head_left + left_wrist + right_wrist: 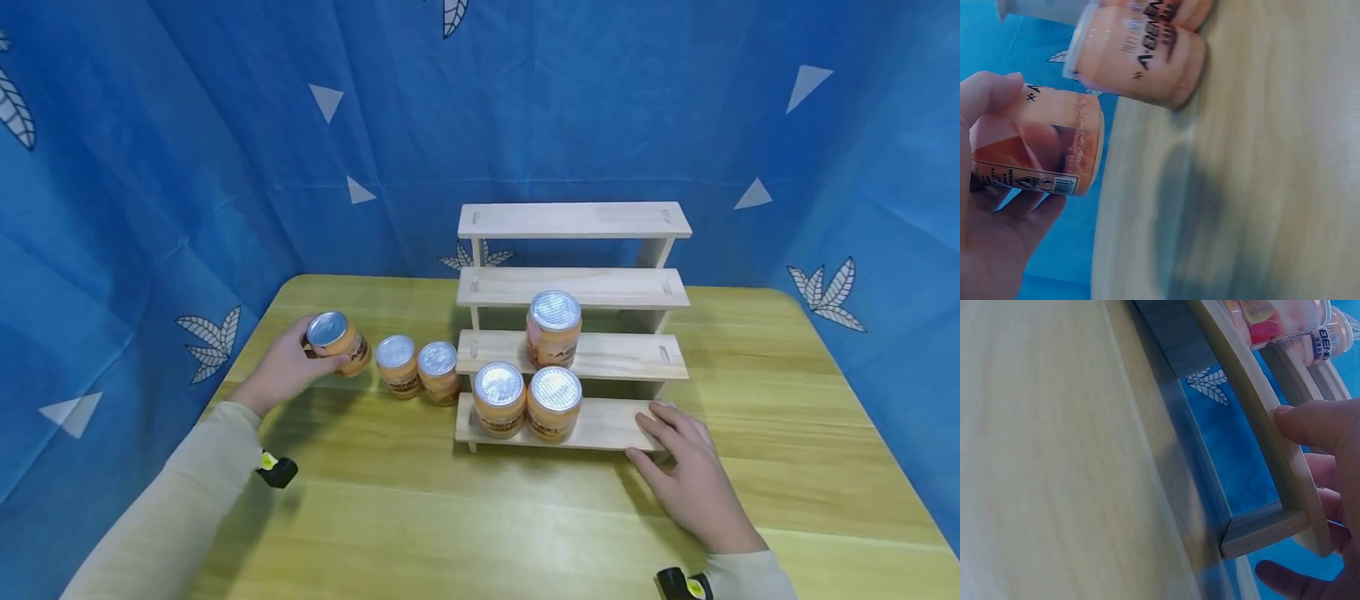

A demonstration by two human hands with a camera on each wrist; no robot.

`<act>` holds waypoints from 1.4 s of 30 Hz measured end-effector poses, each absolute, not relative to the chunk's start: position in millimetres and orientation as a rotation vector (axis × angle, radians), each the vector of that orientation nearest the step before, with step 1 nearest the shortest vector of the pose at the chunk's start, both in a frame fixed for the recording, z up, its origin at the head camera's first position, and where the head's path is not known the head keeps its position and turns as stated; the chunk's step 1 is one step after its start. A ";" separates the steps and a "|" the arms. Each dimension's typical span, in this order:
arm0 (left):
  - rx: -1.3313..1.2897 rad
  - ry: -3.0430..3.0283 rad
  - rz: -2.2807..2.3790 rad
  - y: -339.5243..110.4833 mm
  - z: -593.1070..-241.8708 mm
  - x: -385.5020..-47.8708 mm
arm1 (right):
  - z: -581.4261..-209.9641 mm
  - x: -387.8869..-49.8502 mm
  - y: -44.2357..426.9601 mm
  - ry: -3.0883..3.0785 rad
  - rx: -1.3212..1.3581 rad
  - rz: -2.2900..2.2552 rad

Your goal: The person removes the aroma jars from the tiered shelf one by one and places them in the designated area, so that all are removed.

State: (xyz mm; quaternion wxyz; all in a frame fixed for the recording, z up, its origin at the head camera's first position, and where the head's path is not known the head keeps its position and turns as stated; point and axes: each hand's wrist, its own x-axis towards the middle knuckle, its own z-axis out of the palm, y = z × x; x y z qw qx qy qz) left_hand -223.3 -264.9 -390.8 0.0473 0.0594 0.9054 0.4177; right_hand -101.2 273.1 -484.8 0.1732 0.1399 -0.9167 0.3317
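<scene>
My left hand (288,367) grips an orange jar (339,343) with a silver lid, thumb on one side and fingers round the other. That jar is tilted and held above the table, left of two similar standing jars (397,367) (438,373). In the left wrist view, its printed label and barcode (1066,184) show. My right hand (686,475) rests on the right end of the lowest board of a wooden tiered rack (607,421). Its thumb touches the front edge and its fingertips lie on top. In the right wrist view, part of this hand (1335,487) is cut off.
On the rack's lowest board, two jars (500,400) (554,404) stand side by side at the left and middle. One more jar (553,329) stands on the board above. Beneath everything is a wood-grain table (420,517), with a blue patterned curtain (600,100) behind.
</scene>
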 end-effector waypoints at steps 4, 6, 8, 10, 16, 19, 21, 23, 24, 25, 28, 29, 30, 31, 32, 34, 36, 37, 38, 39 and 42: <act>0.179 2.765 1.228 -262.6 -401.3 -223.6 | -484.4 -101.0 273.4 -2.598 0.397 0.947; 0.179 2.767 1.217 -262.0 -406.3 -223.6 | -483.4 -100.5 273.0 -2.598 0.390 0.946; 0.181 2.768 1.211 -261.2 -410.4 -223.5 | -483.3 -99.8 273.0 -2.604 0.380 0.939; 0.186 2.764 1.209 -259.9 -414.0 -223.3 | -483.6 -99.3 273.4 -2.604 0.374 0.939; 0.199 2.757 1.219 -256.1 -419.3 -223.0 | -485.2 -99.7 274.8 -2.603 0.366 0.935; 0.207 2.765 1.219 -256.2 -421.6 -223.3 | -484.9 -100.7 274.5 -2.597 0.371 0.934; 0.219 2.772 1.212 -256.6 -423.6 -223.5 | -484.3 -101.0 274.0 -2.590 0.376 0.934; 0.236 2.775 1.210 -256.3 -425.5 -223.2 | -484.0 -100.9 273.6 -2.584 0.380 0.939; 0.242 2.774 1.214 -256.3 -426.6 -223.1 | -483.8 -100.8 273.4 -2.584 0.381 0.942; 0.245 2.774 1.217 -256.0 -427.5 -222.8 | -483.8 -100.7 273.3 -2.586 0.380 0.942; 0.253 2.770 1.225 -256.2 -430.5 -222.0 | -484.6 -100.3 273.5 -2.603 0.369 0.942; 0.247 2.770 1.225 -256.7 -431.7 -221.6 | -484.9 -100.1 273.5 -2.610 0.367 0.941; 0.241 2.770 1.223 -257.0 -432.7 -221.2 | -485.2 -100.0 273.5 -2.616 0.363 0.940; 0.236 2.772 1.219 -257.3 -433.7 -220.8 | -485.7 -100.0 273.6 -2.620 0.361 0.938; 0.234 2.774 1.212 -257.5 -434.8 -220.6 | -486.0 -99.9 273.6 -2.622 0.360 0.941; 0.226 2.780 1.196 -257.7 -436.8 -220.5 | -486.3 -99.9 273.7 -2.623 0.359 0.942; 0.225 2.781 1.183 -257.0 -438.0 -220.8 | -486.4 -100.0 273.8 -2.622 0.358 0.940; 0.227 2.780 1.181 -256.4 -438.5 -221.1 | -486.5 -100.1 273.9 -2.620 0.356 0.940; 0.225 2.779 1.182 -255.9 -439.0 -221.4 | -486.6 -100.3 274.1 -2.618 0.356 0.939; 0.224 2.774 1.187 -255.4 -439.4 -221.7 | -486.5 -100.5 274.2 -2.615 0.356 0.935; 0.217 2.761 1.215 -255.2 -441.2 -222.9 | -486.6 -101.7 274.3 -2.606 0.358 0.922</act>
